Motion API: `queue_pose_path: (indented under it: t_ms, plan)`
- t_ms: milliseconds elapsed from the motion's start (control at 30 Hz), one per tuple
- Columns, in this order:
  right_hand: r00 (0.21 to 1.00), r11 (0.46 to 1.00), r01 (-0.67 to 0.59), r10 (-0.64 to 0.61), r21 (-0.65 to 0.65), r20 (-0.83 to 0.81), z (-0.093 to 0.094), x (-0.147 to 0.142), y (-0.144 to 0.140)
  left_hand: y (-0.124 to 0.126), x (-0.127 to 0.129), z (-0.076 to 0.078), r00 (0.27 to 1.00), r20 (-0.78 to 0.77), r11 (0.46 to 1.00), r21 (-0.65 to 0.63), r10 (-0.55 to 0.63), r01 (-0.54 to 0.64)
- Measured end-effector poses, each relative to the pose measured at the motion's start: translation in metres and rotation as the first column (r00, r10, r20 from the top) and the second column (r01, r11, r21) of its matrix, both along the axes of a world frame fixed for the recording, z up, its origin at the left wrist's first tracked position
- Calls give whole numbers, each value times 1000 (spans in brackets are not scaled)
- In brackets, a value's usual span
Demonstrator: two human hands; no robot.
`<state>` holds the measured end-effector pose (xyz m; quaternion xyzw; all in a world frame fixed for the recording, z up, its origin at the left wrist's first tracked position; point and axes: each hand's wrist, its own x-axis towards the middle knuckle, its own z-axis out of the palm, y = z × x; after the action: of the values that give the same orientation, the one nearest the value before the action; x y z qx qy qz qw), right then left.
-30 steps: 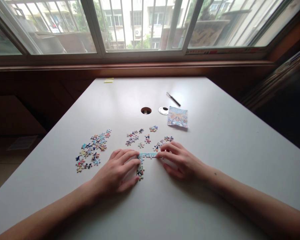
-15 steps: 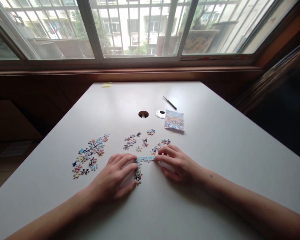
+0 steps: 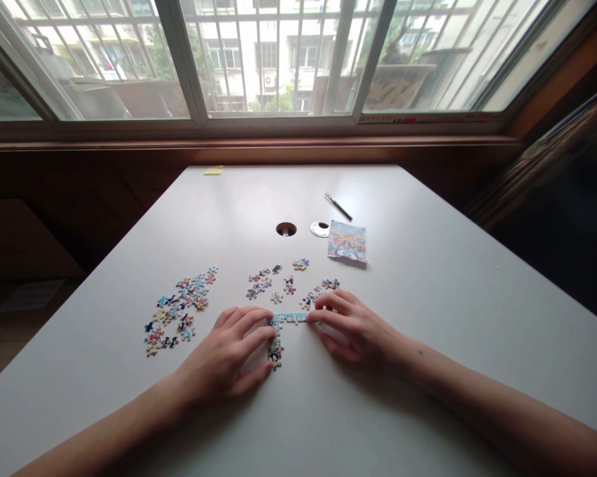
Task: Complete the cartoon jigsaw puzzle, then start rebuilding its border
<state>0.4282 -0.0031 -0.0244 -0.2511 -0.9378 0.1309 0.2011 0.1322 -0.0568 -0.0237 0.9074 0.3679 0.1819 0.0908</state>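
A partly joined jigsaw puzzle [image 3: 289, 317] forms a corner: a light blue row runs across the top and a darker column drops down its left side. My left hand [image 3: 236, 348] holds this column steady, its curved fingertips and thumb against the outer left edge. At the right end of the top row, my right hand [image 3: 350, 326] has its fingers bent, with a fingertip pressed on the end puzzle piece [image 3: 303, 318]. The hand partly hides that piece. Just beyond the right fingers lies a small group of loose puzzle pieces [image 3: 330, 283].
More loose pieces [image 3: 193, 291] spread out left of my left hand, and another cluster [image 3: 260, 283] lies beyond the puzzle. Farther back are a printed packet [image 3: 348, 242], a pen [image 3: 338, 207], a round cover [image 3: 320, 229], a table hole [image 3: 286, 229] and a yellow note [image 3: 213, 170].
Both hands keep their place on the puzzle. The whole view has shifted very slightly; no piece has visibly moved.
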Motion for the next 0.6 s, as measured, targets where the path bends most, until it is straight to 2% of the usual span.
queue_pose_path:
  t_ms: [600]
  plan:
    - [1000, 1000, 1, -1, 2, 10, 1, 0, 1, -1, 1, 0, 1000, 10, 1000, -8, 5, -5]
